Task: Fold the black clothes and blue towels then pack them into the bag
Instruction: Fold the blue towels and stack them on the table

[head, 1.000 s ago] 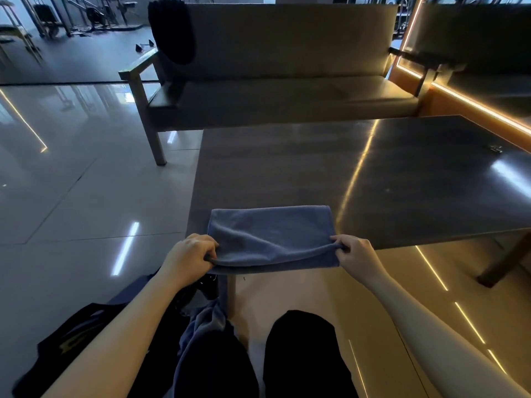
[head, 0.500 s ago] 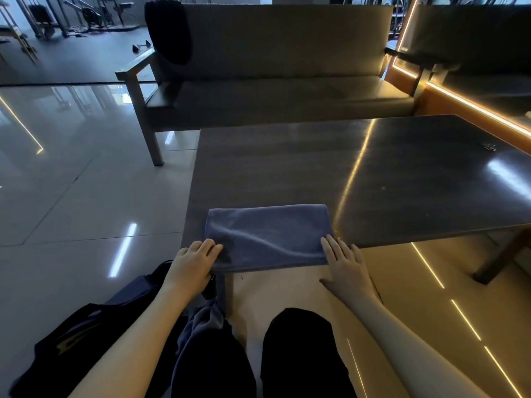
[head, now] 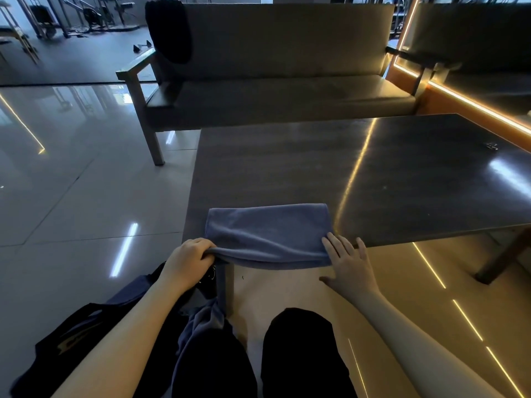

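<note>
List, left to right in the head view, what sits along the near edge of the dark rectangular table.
Left hand → folded blue cloth towel, its left corner pinched by that hand, near side overhanging the edge → right hand, fingers straight against the towel's right end → bare dark rectangular table.

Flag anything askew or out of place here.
The folded blue towel overhangs the near edge of the table, its front sagging between the left hand and right hand. A black garment hangs over the sofa back.
</note>
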`<move>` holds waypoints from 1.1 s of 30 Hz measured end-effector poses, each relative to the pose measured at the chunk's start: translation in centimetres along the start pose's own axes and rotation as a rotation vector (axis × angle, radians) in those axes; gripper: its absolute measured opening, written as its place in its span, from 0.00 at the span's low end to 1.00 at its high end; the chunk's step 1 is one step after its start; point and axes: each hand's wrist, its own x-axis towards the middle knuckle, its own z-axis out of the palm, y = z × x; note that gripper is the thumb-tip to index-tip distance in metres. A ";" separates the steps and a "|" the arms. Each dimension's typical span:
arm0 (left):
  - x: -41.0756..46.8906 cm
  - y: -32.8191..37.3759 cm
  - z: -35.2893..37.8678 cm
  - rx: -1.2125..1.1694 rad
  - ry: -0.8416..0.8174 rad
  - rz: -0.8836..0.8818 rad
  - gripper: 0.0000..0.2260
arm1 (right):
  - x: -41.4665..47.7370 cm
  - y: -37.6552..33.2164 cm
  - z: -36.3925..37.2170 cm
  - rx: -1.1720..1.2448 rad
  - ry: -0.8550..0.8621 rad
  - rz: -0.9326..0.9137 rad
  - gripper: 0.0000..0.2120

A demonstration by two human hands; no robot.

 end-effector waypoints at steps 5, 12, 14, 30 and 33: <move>0.4 0.5 -0.6 -0.095 -0.008 -0.079 0.06 | 0.3 -1.4 1.0 -0.009 0.031 0.104 0.39; 0.6 0.3 -0.9 -0.124 -0.020 -0.088 0.06 | 0.9 -0.9 0.2 0.052 0.329 0.036 0.22; 0.8 0.1 -0.9 -0.135 -0.016 -0.079 0.05 | 1.4 -0.3 -0.8 0.124 0.398 0.031 0.16; 3.8 -0.1 -0.9 0.122 0.190 0.136 0.04 | 8.1 0.8 -4.1 0.367 0.314 0.113 0.12; 2.5 -0.1 -0.1 0.143 0.117 0.174 0.08 | 6.1 1.3 -2.3 0.416 0.171 0.061 0.14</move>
